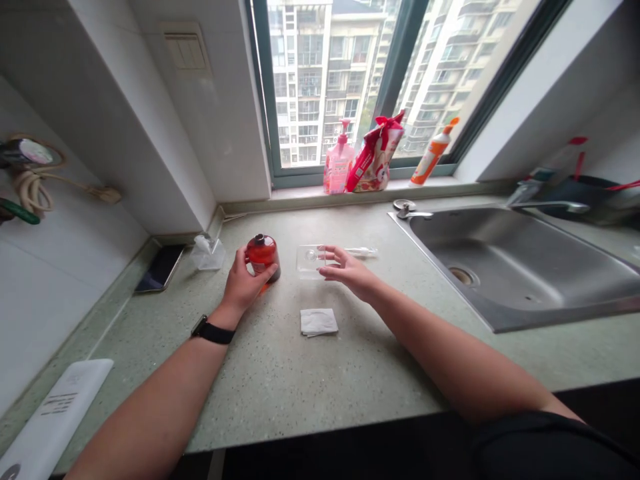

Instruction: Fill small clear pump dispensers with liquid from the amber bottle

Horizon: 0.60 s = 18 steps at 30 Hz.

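My left hand [243, 279] is wrapped round a reddish-amber bottle [263, 251] with a short dark neck, upright at the counter's left-middle. To its right lies a clear, square plastic piece [306, 262] with a round mark in it. My right hand [347, 270] is at that piece's right edge, thumb and fingers apart; whether the fingertips touch it, I cannot tell. Just beyond the right hand is a slim clear-wrapped item [363, 253]. A folded white tissue [319, 321] lies nearer to me, between both forearms.
A steel sink [525, 260] fills the right side. At left are a phone [160, 268], a crumpled clear bag [207, 253] and a long white box [57, 417]. On the windowsill stand a pink pump bottle [339, 163], a red packet [375, 157] and an orange-white bottle [433, 157].
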Each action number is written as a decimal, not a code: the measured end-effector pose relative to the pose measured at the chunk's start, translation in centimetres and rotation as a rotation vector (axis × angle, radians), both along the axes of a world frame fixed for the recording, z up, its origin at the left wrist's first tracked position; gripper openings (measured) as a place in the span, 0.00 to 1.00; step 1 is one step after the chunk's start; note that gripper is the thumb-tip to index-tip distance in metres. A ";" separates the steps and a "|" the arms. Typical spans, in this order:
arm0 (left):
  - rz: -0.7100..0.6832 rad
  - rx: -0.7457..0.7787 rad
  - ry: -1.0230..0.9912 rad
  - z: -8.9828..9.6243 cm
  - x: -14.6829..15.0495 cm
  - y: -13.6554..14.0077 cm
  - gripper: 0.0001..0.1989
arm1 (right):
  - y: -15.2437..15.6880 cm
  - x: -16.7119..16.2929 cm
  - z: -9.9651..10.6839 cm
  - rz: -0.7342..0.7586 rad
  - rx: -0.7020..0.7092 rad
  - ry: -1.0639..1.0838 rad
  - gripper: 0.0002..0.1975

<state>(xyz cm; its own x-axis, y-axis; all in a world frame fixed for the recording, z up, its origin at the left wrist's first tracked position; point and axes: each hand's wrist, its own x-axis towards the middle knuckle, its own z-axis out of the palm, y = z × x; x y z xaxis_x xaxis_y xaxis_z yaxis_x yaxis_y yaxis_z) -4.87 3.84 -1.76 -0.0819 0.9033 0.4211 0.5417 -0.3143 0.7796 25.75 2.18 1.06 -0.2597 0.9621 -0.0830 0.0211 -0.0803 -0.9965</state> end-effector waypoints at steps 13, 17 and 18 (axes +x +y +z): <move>-0.415 0.253 0.285 2.6 2.9 -5.1 0.44 | -0.3 0.9 -1.3 0.194 -0.046 0.060 0.38; -0.474 0.072 0.226 2.2 3.5 -5.0 0.45 | -0.4 0.6 -1.9 0.293 -0.020 0.081 0.38; -0.470 0.046 0.217 2.2 3.5 -4.9 0.43 | -0.4 0.5 -2.1 0.305 -0.013 0.081 0.39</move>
<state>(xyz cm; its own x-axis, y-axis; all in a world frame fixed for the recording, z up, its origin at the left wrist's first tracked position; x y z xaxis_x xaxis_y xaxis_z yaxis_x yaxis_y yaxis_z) -1.38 -1.05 0.49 0.4219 0.8019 0.4230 0.4817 -0.5936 0.6447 26.23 1.81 -1.07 -0.5428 0.8376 -0.0620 -0.0333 -0.0953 -0.9949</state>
